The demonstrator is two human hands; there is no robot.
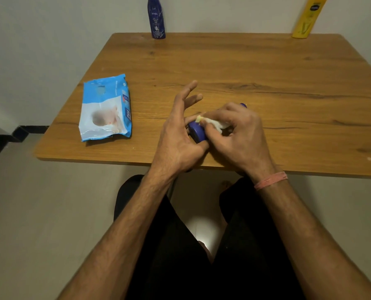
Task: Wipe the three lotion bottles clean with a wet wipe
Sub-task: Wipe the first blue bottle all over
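Note:
A small blue lotion bottle [197,132] lies on its side near the table's front edge, mostly hidden between my hands. My left hand [180,131] holds its base end with thumb and lower fingers, while the index and middle fingers stick out straight. My right hand [236,135] is curled over the bottle's body and presses a crumpled white wet wipe [214,123] against it. A tall dark blue lotion bottle [156,18] stands upright at the table's back edge. A yellow lotion bottle [308,18] stands at the back right corner.
A blue and white wet wipe pack [105,108] lies flat at the front left of the wooden table [266,68]. A pale wall runs behind the table. My legs in dark trousers are under the front edge.

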